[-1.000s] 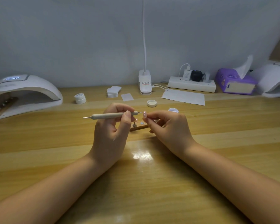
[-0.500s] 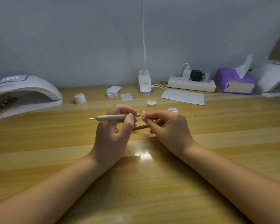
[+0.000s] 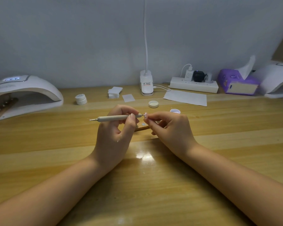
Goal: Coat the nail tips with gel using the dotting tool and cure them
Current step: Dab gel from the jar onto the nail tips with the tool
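The left hand [image 3: 114, 136] grasps the dotting tool [image 3: 116, 118] between thumb and fingers, near its right end, so that the shaft lies almost level and the small metal tip reaches the nail tip [image 3: 145, 115]. I think the grip is so close to the working end because this gives fine control. The right hand [image 3: 168, 131] pinches the nail tip between thumb and forefinger and holds it up above the worktop [image 3: 153, 185], facing the tool, probably so the gel can be spread without touching anything.

Just under the hands lies a wooden strip [image 3: 141, 128], mostly hidden; what stands on it I cannot tell. Behind the right hand is an open gel jar [image 3: 175, 111], near enough for dipping, and its lid [image 3: 153, 104] lies a little further back. At the far left stands the curing lamp [image 3: 23, 95], its display lit, with something like a holder inside. A second lamp [image 3: 278, 80] is at the far right.
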### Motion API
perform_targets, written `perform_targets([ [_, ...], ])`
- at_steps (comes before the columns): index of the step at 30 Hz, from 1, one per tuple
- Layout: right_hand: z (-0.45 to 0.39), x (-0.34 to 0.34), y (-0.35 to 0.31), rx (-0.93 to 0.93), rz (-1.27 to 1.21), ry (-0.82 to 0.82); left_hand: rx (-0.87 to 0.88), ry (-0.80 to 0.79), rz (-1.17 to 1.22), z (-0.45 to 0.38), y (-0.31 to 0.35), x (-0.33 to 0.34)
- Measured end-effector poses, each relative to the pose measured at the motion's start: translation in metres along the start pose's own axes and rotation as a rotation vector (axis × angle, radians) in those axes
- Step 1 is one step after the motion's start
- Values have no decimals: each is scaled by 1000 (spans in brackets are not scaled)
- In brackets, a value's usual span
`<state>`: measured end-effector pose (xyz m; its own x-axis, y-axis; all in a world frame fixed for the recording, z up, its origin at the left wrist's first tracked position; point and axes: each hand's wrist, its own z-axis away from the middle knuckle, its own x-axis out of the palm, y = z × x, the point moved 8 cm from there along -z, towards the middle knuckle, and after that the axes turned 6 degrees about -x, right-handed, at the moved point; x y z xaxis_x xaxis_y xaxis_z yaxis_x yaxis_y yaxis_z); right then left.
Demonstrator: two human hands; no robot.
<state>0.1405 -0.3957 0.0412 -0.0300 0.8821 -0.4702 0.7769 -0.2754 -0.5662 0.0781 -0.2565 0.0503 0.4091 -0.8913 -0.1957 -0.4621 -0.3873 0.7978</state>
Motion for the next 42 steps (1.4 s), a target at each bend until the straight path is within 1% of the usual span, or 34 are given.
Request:
perform_targets([
  [9, 0, 0, 1, 6, -3, -6, -20, -8, -9, 0, -3, 1],
  [15, 0, 0, 2, 5, 6, 1, 4, 13, 15, -1, 0, -2],
  [21, 1, 1, -3, -49, 50, -3, 13, 24, 18, -2, 0, -4],
  [34, 0, 0, -2, -51, 52, 0, -9, -2, -14, 0, -3, -1],
  [42, 0, 1, -3, -63, 71, -12, 13, -2, -11, -1, 0, -1],
])
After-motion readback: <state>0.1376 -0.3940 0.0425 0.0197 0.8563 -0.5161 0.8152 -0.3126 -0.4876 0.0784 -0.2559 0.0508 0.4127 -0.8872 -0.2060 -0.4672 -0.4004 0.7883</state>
